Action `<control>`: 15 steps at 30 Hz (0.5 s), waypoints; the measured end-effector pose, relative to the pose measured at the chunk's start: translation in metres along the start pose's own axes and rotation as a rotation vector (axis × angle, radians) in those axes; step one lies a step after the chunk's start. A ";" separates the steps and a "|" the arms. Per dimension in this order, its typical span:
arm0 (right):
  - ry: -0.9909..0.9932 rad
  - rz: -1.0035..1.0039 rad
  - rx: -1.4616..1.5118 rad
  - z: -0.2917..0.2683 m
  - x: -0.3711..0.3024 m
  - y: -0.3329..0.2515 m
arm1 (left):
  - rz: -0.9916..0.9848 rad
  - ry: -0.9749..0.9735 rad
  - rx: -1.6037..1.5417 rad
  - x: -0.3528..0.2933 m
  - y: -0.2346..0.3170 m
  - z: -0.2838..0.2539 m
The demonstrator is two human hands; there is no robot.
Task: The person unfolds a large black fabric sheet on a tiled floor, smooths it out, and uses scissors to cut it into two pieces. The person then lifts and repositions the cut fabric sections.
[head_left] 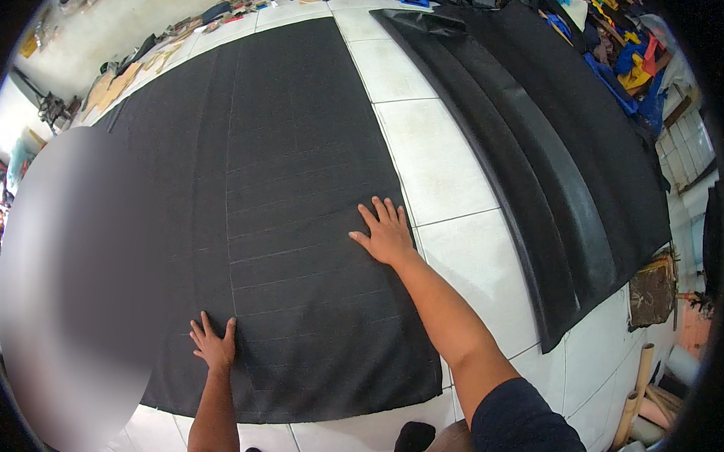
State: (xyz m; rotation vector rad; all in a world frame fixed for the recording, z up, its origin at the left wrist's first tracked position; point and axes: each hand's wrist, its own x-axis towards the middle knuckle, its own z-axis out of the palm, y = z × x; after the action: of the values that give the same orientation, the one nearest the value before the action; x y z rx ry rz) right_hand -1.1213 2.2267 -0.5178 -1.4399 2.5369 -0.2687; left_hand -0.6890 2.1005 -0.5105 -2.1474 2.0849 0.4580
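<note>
A large sheet of black fabric lies spread over the white tiled floor, marked with thin pale lines, one running lengthwise and several across. My left hand rests on the near part of the sheet with its fingers spread, beside the lengthwise line. Farther off, my right hand lies flat near the sheet's right edge, fingers apart and pointing away from me. Neither hand holds anything. Slight ripples show in the fabric near the front edge. A blurred patch hides part of the sheet at the left.
To the right lies a second black sheet with a folded, shiny black strip along it. White floor tiles show between the sheets. Coloured cloth scraps pile up at the far right; cardboard tubes stand at the near right.
</note>
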 end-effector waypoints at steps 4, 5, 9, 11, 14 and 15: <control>0.040 -0.073 0.039 -0.001 0.007 -0.001 | -0.009 -0.006 0.005 0.000 -0.011 -0.004; 0.042 -0.082 0.027 -0.001 0.014 0.001 | -0.008 -0.025 0.007 0.002 -0.006 -0.010; 0.023 -0.111 0.033 -0.014 0.005 0.045 | 0.206 -0.003 0.020 0.022 -0.007 0.006; 0.062 -0.133 -0.001 -0.014 -0.027 0.061 | 0.362 -0.022 0.039 0.021 -0.019 0.004; 0.051 -0.187 -0.080 -0.007 -0.075 0.063 | 0.526 -0.198 0.147 0.008 -0.043 -0.044; 0.051 -0.206 -0.083 -0.007 -0.093 0.065 | 0.573 -0.235 0.201 0.007 -0.056 -0.062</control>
State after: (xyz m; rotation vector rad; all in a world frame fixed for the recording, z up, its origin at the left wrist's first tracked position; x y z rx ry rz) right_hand -1.1301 2.3404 -0.5193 -1.7505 2.4667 -0.2375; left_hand -0.6252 2.0787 -0.4611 -1.2976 2.4536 0.4944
